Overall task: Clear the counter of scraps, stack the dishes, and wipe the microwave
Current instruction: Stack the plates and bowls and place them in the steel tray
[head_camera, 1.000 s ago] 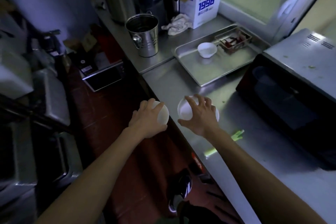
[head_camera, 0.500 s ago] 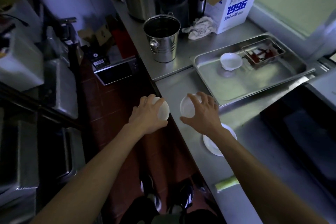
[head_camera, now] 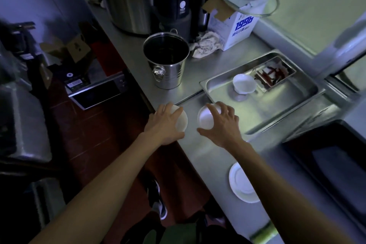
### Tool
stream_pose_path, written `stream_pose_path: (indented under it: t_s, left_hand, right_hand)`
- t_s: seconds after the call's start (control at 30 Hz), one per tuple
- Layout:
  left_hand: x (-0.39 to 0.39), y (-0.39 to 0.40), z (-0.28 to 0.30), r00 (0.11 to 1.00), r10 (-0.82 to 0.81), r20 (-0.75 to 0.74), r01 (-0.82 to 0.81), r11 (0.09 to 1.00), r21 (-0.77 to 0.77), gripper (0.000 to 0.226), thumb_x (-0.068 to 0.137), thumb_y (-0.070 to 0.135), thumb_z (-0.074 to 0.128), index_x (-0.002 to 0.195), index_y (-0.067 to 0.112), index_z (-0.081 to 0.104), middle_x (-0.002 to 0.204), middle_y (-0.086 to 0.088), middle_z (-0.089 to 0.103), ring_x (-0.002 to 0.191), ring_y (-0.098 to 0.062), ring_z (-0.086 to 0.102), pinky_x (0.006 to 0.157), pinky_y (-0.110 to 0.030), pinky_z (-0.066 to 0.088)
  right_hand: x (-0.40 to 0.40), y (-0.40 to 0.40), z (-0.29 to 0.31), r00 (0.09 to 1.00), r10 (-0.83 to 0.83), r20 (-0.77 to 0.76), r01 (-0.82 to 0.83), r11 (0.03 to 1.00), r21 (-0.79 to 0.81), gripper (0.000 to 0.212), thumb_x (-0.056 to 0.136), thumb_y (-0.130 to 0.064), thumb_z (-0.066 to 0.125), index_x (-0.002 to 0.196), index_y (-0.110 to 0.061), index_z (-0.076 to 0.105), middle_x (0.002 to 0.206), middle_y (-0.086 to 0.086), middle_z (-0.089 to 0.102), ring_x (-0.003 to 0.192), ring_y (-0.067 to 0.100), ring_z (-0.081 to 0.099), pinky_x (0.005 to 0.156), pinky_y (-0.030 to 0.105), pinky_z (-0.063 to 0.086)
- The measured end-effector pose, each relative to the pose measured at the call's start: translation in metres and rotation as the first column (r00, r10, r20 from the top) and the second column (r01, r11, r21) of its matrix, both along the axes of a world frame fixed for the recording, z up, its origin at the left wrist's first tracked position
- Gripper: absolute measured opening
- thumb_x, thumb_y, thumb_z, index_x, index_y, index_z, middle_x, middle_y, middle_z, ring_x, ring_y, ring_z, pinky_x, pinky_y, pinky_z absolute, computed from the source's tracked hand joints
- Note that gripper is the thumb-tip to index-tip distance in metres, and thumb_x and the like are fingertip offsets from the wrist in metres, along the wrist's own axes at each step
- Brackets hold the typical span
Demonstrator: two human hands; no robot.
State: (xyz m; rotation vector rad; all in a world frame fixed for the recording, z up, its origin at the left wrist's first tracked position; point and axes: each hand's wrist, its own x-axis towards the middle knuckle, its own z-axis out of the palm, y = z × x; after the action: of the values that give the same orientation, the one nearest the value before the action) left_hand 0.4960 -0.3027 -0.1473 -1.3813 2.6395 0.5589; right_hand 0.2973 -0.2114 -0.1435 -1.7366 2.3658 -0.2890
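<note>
The left hand (head_camera: pixel 165 123) curls its fingers over a small white bowl (head_camera: pixel 181 120), held right at the front edge of the steel surface (head_camera: pixel 208 150), with the hand's heel out past that edge above the red floor (head_camera: pixel 95 130). Just beside it, toward 3 o'clock, the right hand (head_camera: pixel 221 125) grips a second white bowl (head_camera: pixel 206 119) with fingers spread round its rim; the two bowls are near each other but apart. At 1 o'clock from the right hand lies a steel tray (head_camera: pixel 277 109), its near corner close to the fingertips, carrying a third white bowl (head_camera: pixel 243 83) and a small container of red scraps (head_camera: pixel 274 72) at its far side. At 12 o'clock from the hands stands a metal bucket (head_camera: pixel 167 61), near the surface's front edge, with a strip of bare steel between it and the bowls. A white saucer (head_camera: pixel 240 184) sits at 5 o'clock, partly under the right forearm, close to the front edge. The black microwave (head_camera: pixel 332 166) fills the 4 o'clock side, leaving a narrow lane of bare surface between its door and the edge. A green scrap (head_camera: pixel 261 233) lies at the bottom of the view, blurred. A crumpled cloth (head_camera: pixel 206 44) rests behind the bucket beside a white carton (head_camera: pixel 237 27).
</note>
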Motion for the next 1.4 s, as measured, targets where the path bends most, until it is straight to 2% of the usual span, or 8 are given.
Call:
stream_pose_path:
  t_s: [0.1, 0.27, 0.47, 0.67, 0.9, 1.03, 1.2, 1.4]
  left_hand:
    - [-0.009, -0.039, 0.002, 0.997, -0.071, -0.017, 0.071, 0.997, 0.01, 0.095, 0.071, 0.058, 0.065, 0.15, 0.038, 0.017, 0.156, 0.001, 0.009, 0.144, -0.03, 0.01, 0.107, -0.053, 0.031]
    - [-0.025, -0.086, 0.002, 0.98, -0.197, -0.031, 0.196, 0.98, -0.011, 0.087, 0.073, 0.056, 0.065, 0.146, 0.038, 0.021, 0.155, 0.0, 0.013, 0.142, -0.03, 0.013, 0.103, -0.054, 0.036]
    - [-0.056, -0.109, -0.004, 0.945, -0.323, -0.051, 0.325, 0.945, 0.03, 0.09, 0.077, 0.059, 0.062, 0.151, 0.04, 0.016, 0.156, 0.005, 0.009, 0.145, -0.024, 0.005, 0.109, -0.054, 0.033]
    - [-0.105, -0.127, -0.015, 0.902, -0.429, -0.054, 0.428, 0.903, -0.028, 0.087, 0.073, 0.063, 0.061, 0.146, 0.041, 0.02, 0.155, 0.006, 0.013, 0.142, -0.026, 0.012, 0.102, -0.053, 0.036]
    - [-0.172, -0.153, -0.016, 0.849, -0.529, -0.002, 0.529, 0.849, 0.003, 0.092, 0.067, 0.065, 0.055, 0.148, 0.044, 0.016, 0.157, 0.008, 0.009, 0.144, -0.023, 0.007, 0.105, -0.055, 0.033]
    - [-0.217, -0.174, -0.013, 0.829, -0.559, 0.0, 0.559, 0.829, 0.011, 0.094, 0.063, 0.061, 0.063, 0.146, 0.044, 0.022, 0.158, -0.001, 0.016, 0.142, -0.026, 0.013, 0.109, -0.056, 0.033]
    - [-0.262, -0.188, -0.007, 0.821, -0.571, -0.003, 0.571, 0.821, -0.005, 0.088, 0.059, 0.061, 0.06, 0.137, 0.045, 0.022, 0.154, -0.001, 0.02, 0.142, -0.029, 0.018, 0.108, -0.058, 0.034]
    - [-0.307, -0.211, -0.003, 0.813, -0.583, -0.001, 0.583, 0.813, 0.0, 0.09, 0.065, 0.059, 0.068, 0.142, 0.043, 0.023, 0.157, -0.001, 0.019, 0.144, -0.031, 0.018, 0.107, -0.06, 0.034]
  right_hand:
    - [0.0, -0.025, 0.005, 0.998, -0.052, -0.02, 0.052, 0.999, 0.003, 0.095, 0.069, -0.064, 0.077, 0.147, -0.03, 0.035, 0.153, 0.006, 0.033, 0.136, 0.034, 0.031, 0.105, 0.054, 0.038]
    - [-0.005, -0.043, 0.008, 0.976, -0.216, -0.01, 0.216, 0.976, -0.007, 0.094, 0.066, -0.061, 0.079, 0.145, -0.032, 0.036, 0.151, 0.006, 0.034, 0.133, 0.035, 0.033, 0.101, 0.053, 0.038]
    - [-0.022, -0.04, 0.007, 0.924, -0.382, 0.01, 0.381, 0.924, 0.029, 0.095, 0.069, -0.06, 0.078, 0.148, -0.033, 0.033, 0.153, 0.005, 0.031, 0.137, 0.034, 0.027, 0.106, 0.051, 0.034]
    - [-0.057, -0.043, 0.002, 0.863, -0.501, 0.061, 0.499, 0.865, 0.045, 0.092, 0.07, -0.059, 0.077, 0.148, -0.034, 0.034, 0.155, 0.004, 0.029, 0.14, 0.032, 0.024, 0.106, 0.049, 0.032]
    - [-0.11, -0.059, -0.01, 0.802, -0.585, 0.123, 0.587, 0.809, 0.027, 0.092, 0.073, -0.059, 0.076, 0.15, -0.033, 0.032, 0.157, 0.003, 0.025, 0.141, 0.031, 0.022, 0.108, 0.048, 0.03]
    - [-0.14, -0.074, -0.023, 0.775, -0.618, 0.134, 0.618, 0.785, 0.045, 0.093, 0.073, -0.062, 0.074, 0.15, -0.033, 0.03, 0.157, 0.002, 0.024, 0.141, 0.031, 0.022, 0.108, 0.049, 0.032]
    - [-0.168, -0.092, -0.036, 0.788, -0.602, 0.128, 0.601, 0.797, 0.054, 0.094, 0.072, -0.066, 0.072, 0.15, -0.034, 0.029, 0.158, 0.002, 0.022, 0.14, 0.032, 0.022, 0.109, 0.05, 0.032]
    - [-0.194, -0.111, -0.051, 0.785, -0.607, 0.122, 0.604, 0.794, 0.065, 0.094, 0.073, -0.066, 0.071, 0.15, -0.033, 0.028, 0.158, 0.003, 0.02, 0.141, 0.032, 0.021, 0.111, 0.05, 0.03]
